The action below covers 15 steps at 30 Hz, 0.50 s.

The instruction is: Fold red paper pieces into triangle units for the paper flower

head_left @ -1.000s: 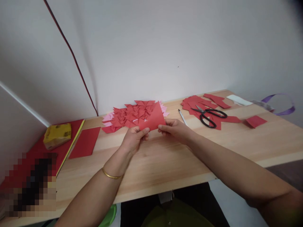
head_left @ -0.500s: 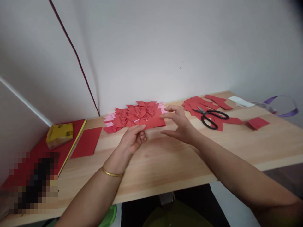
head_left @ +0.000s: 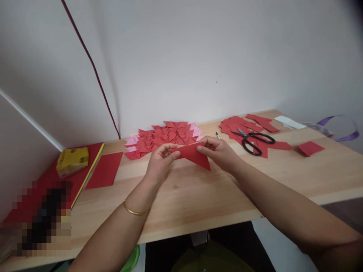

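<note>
A piece of red paper (head_left: 195, 154) is held up above the table between both hands, one corner pointing down toward me. My left hand (head_left: 161, 160) pinches its left end between thumb and fingers. At the upper right, my right hand (head_left: 219, 153) grips the same paper, thumb in front. Just behind the hands lies a heap of folded red paper pieces (head_left: 159, 138), with pink paper pieces (head_left: 132, 141) showing at its ends. The hands hide part of that heap.
Black-handled scissors (head_left: 252, 141) rest on red paper scraps (head_left: 236, 124) at the right, near a marker (head_left: 217, 135). A folded red paper (head_left: 309, 148) lies farther right. On the left are a red sheet stack (head_left: 104, 170) and a yellow packet (head_left: 73, 161). The wooden table (head_left: 181, 204) meets the wall behind.
My right hand has closed on the red paper, where it was open beside it before. The paper has turned, so a corner now points down. My left hand still holds its end.
</note>
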Available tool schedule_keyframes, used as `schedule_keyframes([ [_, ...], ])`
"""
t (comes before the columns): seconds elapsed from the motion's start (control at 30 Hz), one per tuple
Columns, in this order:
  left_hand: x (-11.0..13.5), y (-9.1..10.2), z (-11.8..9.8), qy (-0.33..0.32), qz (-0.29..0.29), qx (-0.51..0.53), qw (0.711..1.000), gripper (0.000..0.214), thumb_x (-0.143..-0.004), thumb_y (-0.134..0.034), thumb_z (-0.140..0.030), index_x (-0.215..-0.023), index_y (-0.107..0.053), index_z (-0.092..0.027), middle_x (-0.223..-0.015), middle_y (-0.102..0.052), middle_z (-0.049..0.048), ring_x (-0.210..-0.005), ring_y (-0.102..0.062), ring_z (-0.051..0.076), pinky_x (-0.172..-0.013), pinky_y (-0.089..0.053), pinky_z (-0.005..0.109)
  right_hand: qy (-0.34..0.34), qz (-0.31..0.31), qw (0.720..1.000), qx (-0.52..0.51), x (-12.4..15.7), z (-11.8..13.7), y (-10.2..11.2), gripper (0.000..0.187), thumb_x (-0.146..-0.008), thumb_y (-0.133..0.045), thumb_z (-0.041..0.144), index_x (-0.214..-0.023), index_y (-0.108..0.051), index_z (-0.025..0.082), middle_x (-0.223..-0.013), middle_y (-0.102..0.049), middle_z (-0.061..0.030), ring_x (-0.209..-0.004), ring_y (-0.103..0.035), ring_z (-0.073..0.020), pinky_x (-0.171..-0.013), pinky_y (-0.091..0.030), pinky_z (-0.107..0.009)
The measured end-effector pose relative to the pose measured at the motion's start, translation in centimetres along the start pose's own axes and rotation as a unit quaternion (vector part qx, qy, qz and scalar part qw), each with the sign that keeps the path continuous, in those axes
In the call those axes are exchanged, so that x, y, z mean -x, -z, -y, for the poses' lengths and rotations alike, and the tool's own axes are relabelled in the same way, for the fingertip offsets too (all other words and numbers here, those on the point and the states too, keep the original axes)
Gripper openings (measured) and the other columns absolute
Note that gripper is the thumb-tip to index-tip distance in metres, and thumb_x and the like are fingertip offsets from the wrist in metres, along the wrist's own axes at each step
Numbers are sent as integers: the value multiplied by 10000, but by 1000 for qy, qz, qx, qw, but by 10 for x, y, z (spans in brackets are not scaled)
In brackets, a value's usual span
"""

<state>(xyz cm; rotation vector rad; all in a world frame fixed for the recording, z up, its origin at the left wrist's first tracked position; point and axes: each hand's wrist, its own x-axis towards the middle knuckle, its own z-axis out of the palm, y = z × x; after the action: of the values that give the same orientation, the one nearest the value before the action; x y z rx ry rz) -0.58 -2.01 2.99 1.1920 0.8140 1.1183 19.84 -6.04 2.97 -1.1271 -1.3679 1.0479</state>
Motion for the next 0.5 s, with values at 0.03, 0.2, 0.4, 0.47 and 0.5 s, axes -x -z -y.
schedule_keyframes([
  [0.03, 1, -1, 1, 4, 4, 1, 1000, 287, -591, -805, -286, -811, -671, -159, -773, -662, 17, -718, -581, 114, -724, -452, 246, -6, 8, 1000, -10, 0, -1, 0, 253, -763, -653, 443, -776, -591, 198, -763, -637, -25, -688, -571, -155, -625, -448, -290],
  [0.2, 1, 1, 5, 5, 1, -14, 1000, 208, -616, -794, -292, -716, -674, -154, -702, -653, 4, -656, -558, 98, -672, -432, 225, -5, 25, 1000, 2, -1, -6, 1, 236, -761, -667, 407, -852, -618, 195, -770, -615, -16, -668, -551, -135, -624, -443, -276],
  [0.4, 5, -1, 3, 19, 37, -84, 996, 212, -645, -768, -325, -763, -696, -165, -699, -657, 13, -625, -546, 110, -615, -413, 228, 35, 24, 995, 87, -1, -6, -1, 197, -774, -638, 379, -829, -648, 190, -796, -644, -35, -724, -568, -158, -658, -444, -286],
  [0.47, 7, -3, 1, -3, 45, -146, 988, 170, -665, -749, -312, -749, -708, -169, -696, -654, 16, -618, -533, 115, -606, -402, 234, 64, 31, 990, 122, 0, -3, -4, 154, -778, -621, 337, -809, -652, 189, -811, -652, -41, -743, -571, -161, -682, -440, -291],
  [0.5, 8, -5, -1, -21, 45, -176, 983, 144, -675, -738, -301, -737, -712, -173, -703, -656, 20, -627, -534, 121, -613, -400, 240, 78, 34, 987, 137, 1, -1, -6, 132, -779, -612, 313, -806, -655, 191, -817, -657, -43, -748, -574, -161, -691, -440, -293],
])
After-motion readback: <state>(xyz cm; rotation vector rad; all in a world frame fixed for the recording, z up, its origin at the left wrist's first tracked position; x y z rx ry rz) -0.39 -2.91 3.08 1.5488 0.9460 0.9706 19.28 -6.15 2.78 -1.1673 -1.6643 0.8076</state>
